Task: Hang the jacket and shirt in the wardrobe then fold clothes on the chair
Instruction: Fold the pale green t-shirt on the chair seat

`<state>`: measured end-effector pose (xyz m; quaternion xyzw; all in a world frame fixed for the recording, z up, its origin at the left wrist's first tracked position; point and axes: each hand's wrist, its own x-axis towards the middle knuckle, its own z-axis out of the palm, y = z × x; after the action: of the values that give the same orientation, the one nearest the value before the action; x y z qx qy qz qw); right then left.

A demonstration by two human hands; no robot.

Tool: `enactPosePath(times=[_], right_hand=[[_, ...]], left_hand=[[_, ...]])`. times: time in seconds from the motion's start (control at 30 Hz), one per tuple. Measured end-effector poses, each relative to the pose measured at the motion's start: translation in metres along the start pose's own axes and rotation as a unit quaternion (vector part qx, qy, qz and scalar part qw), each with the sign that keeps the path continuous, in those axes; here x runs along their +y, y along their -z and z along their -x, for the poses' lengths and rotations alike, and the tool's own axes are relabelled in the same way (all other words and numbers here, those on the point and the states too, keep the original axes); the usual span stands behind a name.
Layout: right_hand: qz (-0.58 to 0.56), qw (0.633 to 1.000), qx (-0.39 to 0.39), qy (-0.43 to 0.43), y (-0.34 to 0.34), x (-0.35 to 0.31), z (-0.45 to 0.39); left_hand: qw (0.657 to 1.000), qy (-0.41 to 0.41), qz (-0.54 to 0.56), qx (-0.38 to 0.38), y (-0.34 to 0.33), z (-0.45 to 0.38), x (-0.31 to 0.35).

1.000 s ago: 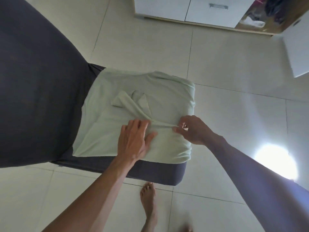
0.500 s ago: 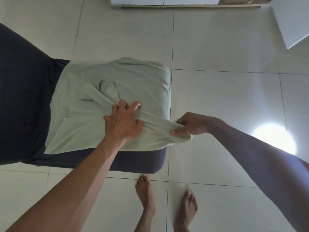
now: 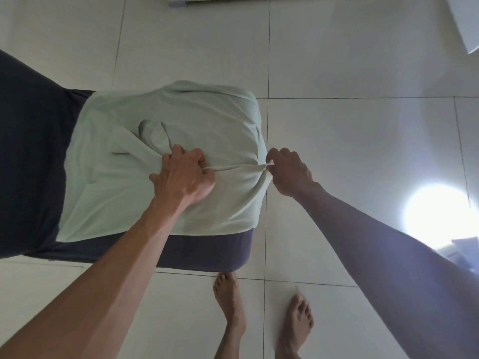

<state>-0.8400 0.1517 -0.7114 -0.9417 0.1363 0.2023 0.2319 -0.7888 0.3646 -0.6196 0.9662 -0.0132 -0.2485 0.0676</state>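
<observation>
Pale green garment [image 3: 166,203] rumpled on dark chair [image 3: 202,252], both grips [image 3: 185,174] [image 3: 287,172] clamped on its taut fold.

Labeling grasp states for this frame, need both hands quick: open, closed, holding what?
Left hand: closed, gripping a fold of the garment on the chair.
Right hand: closed, pinching the garment's edge.

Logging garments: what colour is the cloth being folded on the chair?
Pale mint green, plain cloth, clearest in the head view.
</observation>
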Motion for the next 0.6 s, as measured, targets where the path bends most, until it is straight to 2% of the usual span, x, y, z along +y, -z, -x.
enactPosePath(times=[0.13,0.2,0.23,0.3,0.33,0.4,0.43,0.47,0.5,0.53,0.6], right_hand=[[-0.096,0.994,0.046,-0.032,-0.007,-0.006,0.024],[-0.157,0.985,0.038,-0.055,-0.012,-0.011,0.043],[-0.2,0.975,0.027,-0.097,-0.016,-0.015,0.053],[-0.285,0.932,-0.005,-0.223,-0.024,-0.026,0.078],[-0.331,0.9,-0.028,-0.283,-0.028,-0.031,0.09],[-0.443,0.808,-0.106,-0.373,-0.037,-0.038,0.108],[-0.504,0.758,-0.134,-0.392,-0.04,-0.043,0.113],[-0.55,0.722,-0.131,-0.398,-0.044,-0.045,0.115],[-0.582,0.701,-0.102,-0.398,-0.047,-0.048,0.115],[-0.603,0.688,-0.056,-0.401,-0.047,-0.049,0.114],[-0.594,0.683,0.034,-0.423,-0.047,-0.047,0.112]], left_hand=[[0.993,-0.016,0.054,0.1,-0.009,0.013,-0.001],[0.98,-0.049,0.056,0.182,-0.018,0.024,-0.006],[0.973,-0.071,0.041,0.218,-0.023,0.03,-0.009],[0.963,-0.111,0.011,0.246,-0.034,0.044,-0.016],[0.962,-0.13,-0.002,0.24,-0.038,0.051,-0.02],[0.963,-0.163,-0.027,0.213,-0.05,0.063,-0.029],[0.963,-0.171,-0.04,0.203,-0.054,0.068,-0.034],[0.964,-0.175,-0.053,0.195,-0.058,0.071,-0.038],[0.964,-0.175,-0.067,0.189,-0.06,0.072,-0.039],[0.964,-0.174,-0.083,0.185,-0.061,0.073,-0.04],[0.964,-0.165,-0.096,0.182,-0.062,0.072,-0.04]])
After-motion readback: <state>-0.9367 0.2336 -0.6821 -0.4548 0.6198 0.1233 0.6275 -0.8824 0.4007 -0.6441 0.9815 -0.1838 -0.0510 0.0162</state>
